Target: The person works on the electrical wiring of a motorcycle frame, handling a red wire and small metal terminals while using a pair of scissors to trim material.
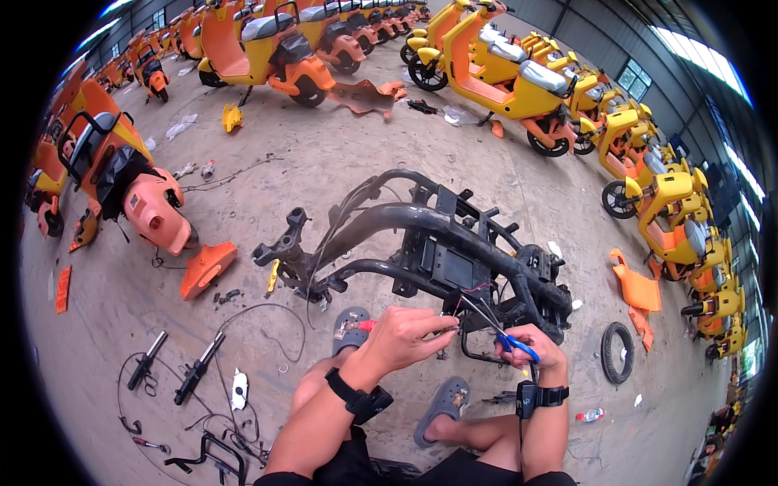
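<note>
A black scooter frame (429, 223) lies on the floor before me, its battery bay and thin red and dark wires (476, 288) facing up. My right hand (535, 350) grips a pair of scissors (516, 346) by blue handles, the metal blades slanting up and left to the wires. Just left of the blades, my left hand (405, 336) is closed, thumb and fingertips pinched at the wire ends. From that hand's left side pokes a red handle (366, 326); the rest of this tool is hidden by the palm. Whether a wire sits in the pinch is too small to tell.
Left of my legs lie two black shock absorbers (199, 368), loose cables and a black metal bracket (212, 455). A tyre (617, 353), an orange panel (634, 283) and a bottle (591, 415) lie at right. Orange and yellow scooters (506, 81) stand in rows around.
</note>
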Demonstrator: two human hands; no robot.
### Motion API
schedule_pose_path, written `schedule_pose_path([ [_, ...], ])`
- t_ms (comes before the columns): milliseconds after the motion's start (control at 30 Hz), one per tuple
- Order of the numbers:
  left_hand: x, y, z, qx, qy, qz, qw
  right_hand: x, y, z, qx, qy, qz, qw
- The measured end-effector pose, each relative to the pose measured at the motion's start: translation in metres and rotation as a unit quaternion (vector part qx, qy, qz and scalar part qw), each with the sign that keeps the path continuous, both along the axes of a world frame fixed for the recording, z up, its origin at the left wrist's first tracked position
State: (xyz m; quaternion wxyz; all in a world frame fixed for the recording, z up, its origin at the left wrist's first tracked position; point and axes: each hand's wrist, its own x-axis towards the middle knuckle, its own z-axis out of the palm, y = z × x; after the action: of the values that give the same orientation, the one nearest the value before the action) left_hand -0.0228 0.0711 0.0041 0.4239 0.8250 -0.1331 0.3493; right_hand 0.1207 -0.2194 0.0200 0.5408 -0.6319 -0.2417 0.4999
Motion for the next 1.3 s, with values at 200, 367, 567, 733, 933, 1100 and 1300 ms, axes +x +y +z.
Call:
schedule_pose_path([
  [200, -0.002, -0.001, -0.001, -0.012, -0.007, 0.002, 1.0, 0.002, -0.006, -0.004, 0.034, 0.034, 0.011, 0.999],
  [367, 0.005, -0.006, -0.002, -0.012, -0.011, -0.006, 1.0, 0.0, -0.002, -0.007, -0.012, -0.017, 0.021, 1.0],
  [567, -0.001, -0.007, 0.007, -0.02, 0.028, 0.01, 0.999, 0.006, 0.025, -0.004, 0.003, 0.018, 0.05, 0.999],
  [733, 0.0, -0.01, 0.006, -0.02, 0.025, 0.005, 0.999, 0.005, 0.024, 0.004, -0.011, -0.004, 0.04, 0.999],
  [933, 0.003, -0.012, 0.006, -0.007, 0.015, 0.009, 1.0, 0.001, 0.031, 0.003, -0.006, 0.008, 0.041, 0.999],
  [1100, 0.003, -0.007, 0.005, -0.001, -0.002, 0.006, 1.0, -0.007, 0.04, 0.001, 0.037, 0.074, -0.004, 0.997],
  [1300, 0.002, -0.003, -0.008, 0.006, -0.022, 0.014, 1.0, -0.018, 0.046, -0.013, 0.075, 0.19, -0.059, 0.977],
])
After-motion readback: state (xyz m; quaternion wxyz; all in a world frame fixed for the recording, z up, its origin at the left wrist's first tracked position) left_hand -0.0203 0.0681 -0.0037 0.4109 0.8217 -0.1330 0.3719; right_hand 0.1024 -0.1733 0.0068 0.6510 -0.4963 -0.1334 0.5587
